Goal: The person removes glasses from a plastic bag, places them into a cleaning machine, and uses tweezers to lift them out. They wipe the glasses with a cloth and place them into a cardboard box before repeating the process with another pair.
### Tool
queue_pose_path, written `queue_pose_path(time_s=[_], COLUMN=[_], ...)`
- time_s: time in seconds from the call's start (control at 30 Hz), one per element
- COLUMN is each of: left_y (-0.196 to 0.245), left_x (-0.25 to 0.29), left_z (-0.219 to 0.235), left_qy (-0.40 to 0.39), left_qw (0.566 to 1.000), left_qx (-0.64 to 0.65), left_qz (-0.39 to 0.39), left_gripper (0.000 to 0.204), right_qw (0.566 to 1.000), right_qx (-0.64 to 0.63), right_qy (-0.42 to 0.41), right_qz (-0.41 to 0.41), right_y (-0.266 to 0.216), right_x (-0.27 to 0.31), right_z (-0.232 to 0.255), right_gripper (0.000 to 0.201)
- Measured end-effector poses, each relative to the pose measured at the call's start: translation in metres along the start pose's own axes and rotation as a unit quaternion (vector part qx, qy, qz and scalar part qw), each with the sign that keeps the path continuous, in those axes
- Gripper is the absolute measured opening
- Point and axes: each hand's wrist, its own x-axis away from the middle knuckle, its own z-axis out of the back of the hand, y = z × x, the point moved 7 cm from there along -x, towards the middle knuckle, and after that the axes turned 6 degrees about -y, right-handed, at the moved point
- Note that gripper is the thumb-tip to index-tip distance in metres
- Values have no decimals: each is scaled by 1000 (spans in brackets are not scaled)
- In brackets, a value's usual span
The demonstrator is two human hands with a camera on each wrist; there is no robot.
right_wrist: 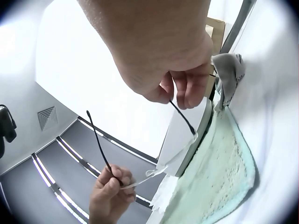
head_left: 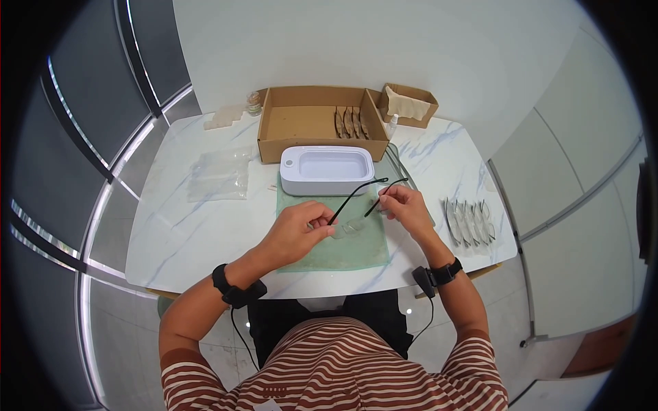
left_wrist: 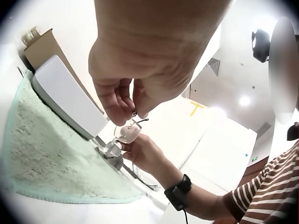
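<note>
A pair of glasses with clear lenses (head_left: 351,226) and thin dark temples is held in both hands above a green cloth (head_left: 322,256). My left hand (head_left: 302,228) pinches the frame at its hinge end, where one long temple (head_left: 351,197) rises away from me. With thumb and fingertips, my right hand (head_left: 406,209) grips the other temple (right_wrist: 182,116) partway along. The lenses hang between the hands, seen edge-on in the right wrist view. A grey cloth (right_wrist: 228,77) lies close beside the right hand.
Beyond the hands stands a white ultrasonic cleaner (head_left: 296,179). Behind it, a cardboard box (head_left: 295,122) contains several glasses. A smaller box (head_left: 425,113), a small bottle (head_left: 392,126) and a jar (head_left: 253,104) stand nearby. Wrapped glasses (head_left: 469,222) lie right, plastic bags (head_left: 221,175) left.
</note>
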Motion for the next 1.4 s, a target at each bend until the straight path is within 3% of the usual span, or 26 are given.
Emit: queue_pose_path(time_s=[0.1, 0.17, 0.23, 0.3, 0.4, 0.67, 0.77, 0.83, 0.97, 1.07, 1.13, 1.4], left_y=[8, 12, 14, 13, 14, 12, 11, 9, 10, 11, 12, 10], left_x=[0, 1, 0, -2, -2, -1, 0, 0, -3, -7, -7, -3], left_z=[4, 6, 7, 6, 2, -5, -4, -4, -7, -10, -12, -9], left_qy=[17, 22, 27, 26, 21, 16, 17, 15, 15, 8, 10, 34], left_qw=[1000, 1000, 999, 999, 999, 998, 999, 999, 999, 999, 999, 998], left_qx=[-1, -8, -17, -19, -31, -55, -51, -49, -49, -45, -49, -51], left_qz=[-9, -17, -10, -15, -12, -8, -2, -2, 8, 14, 7, -4], left_gripper=[17, 18, 18, 18, 18, 17, 18, 19, 21, 22, 23, 25], right_qw=[993, 926, 917, 861, 842, 855, 850, 915, 940, 922, 869, 841], right_qx=[110, 326, 353, 479, 525, 511, 504, 367, 289, 305, 359, 435], right_qy=[-1, 114, 139, 128, 104, 26, 37, 65, 58, 0, -40, -59], right_qz=[44, 154, 127, 110, 74, 83, 145, 155, 172, 239, 338, 315], right_y=[-10, -33, -33, -31, -26, 1, -7, -25, -45, -50, -58, -42], right_x=[2, 10, 11, 11, 11, -5, 0, 15, 41, 49, 55, 35], right_z=[12, 29, 37, 34, 17, 1, 2, 3, -21, -47, -66, -75], right_gripper=[19, 23, 26, 28, 32, 24, 18, 21, 26, 32, 27, 22])
